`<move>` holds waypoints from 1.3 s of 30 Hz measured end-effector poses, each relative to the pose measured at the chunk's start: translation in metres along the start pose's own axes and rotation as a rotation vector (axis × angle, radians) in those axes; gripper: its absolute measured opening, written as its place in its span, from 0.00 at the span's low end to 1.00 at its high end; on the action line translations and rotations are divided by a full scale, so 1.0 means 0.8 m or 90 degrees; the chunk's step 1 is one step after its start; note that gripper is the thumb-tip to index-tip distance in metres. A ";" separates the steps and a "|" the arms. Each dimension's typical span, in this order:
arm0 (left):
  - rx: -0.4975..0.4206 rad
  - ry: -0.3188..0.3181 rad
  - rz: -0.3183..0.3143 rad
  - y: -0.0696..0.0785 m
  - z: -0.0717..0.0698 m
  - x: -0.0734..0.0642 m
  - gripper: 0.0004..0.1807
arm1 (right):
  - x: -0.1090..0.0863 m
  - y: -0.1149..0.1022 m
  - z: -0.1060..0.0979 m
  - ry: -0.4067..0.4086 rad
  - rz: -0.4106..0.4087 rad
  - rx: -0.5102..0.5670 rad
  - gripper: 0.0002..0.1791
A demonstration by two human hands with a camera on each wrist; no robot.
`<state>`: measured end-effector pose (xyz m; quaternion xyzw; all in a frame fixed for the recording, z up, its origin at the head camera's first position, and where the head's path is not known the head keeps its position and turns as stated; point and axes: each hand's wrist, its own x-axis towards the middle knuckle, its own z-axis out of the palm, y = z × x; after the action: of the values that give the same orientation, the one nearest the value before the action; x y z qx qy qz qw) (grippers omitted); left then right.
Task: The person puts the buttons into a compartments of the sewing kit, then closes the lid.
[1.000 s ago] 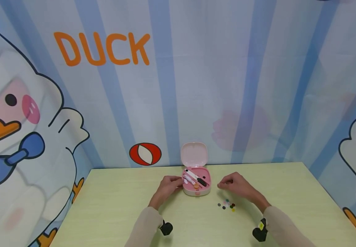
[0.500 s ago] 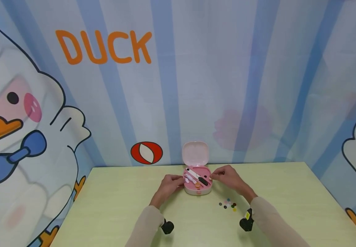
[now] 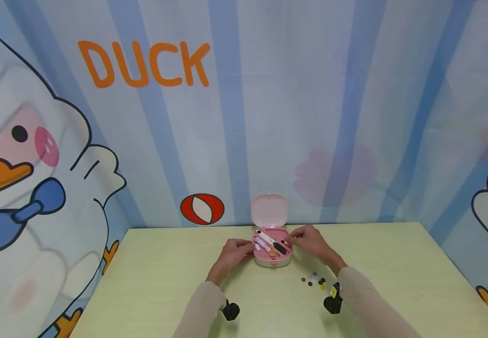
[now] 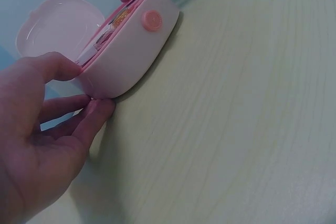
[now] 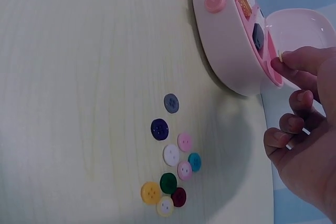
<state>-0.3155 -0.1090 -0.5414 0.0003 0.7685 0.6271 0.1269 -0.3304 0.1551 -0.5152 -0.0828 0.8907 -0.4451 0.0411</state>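
Observation:
A pink and white sewing box (image 3: pixel 271 259) stands at the back of the table with its lid (image 3: pixel 269 210) raised. My left hand (image 3: pixel 234 255) holds the box's left side, thumb at the rim and fingers lower down, as the left wrist view shows. Above the right part of the box, my right hand (image 3: pixel 313 243) pinches a small pale button (image 5: pixel 280 56) between thumb and forefinger, seen edge-on. Inside lie a white tool with a black end (image 3: pixel 278 247) and an orange item (image 5: pixel 244 5).
Several loose buttons (image 5: pixel 168 183) in mixed colours lie on the pale wooden table (image 3: pixel 163 281), in front of my right hand. Directly behind the box hangs a blue striped curtain (image 3: pixel 269 117). A black wrist camera (image 3: pixel 230 311) sits under my left sleeve.
My right hand has moved left from the table beside the box to above its right compartment, carrying the button. The left hand stays at the box; the view has shifted slightly.

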 end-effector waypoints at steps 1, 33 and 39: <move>-0.001 0.000 0.000 0.000 0.000 0.000 0.22 | 0.000 0.000 0.000 0.001 0.001 -0.001 0.10; -0.016 0.000 0.006 -0.001 0.002 0.004 0.21 | -0.062 0.042 -0.074 -0.057 -0.148 -0.057 0.14; -0.022 -0.004 0.015 -0.004 0.001 0.004 0.21 | -0.087 0.061 -0.080 -0.099 -0.162 -0.048 0.15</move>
<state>-0.3180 -0.1082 -0.5452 0.0089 0.7570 0.6418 0.1220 -0.2771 0.2469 -0.5162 -0.2305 0.8832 -0.4054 0.0500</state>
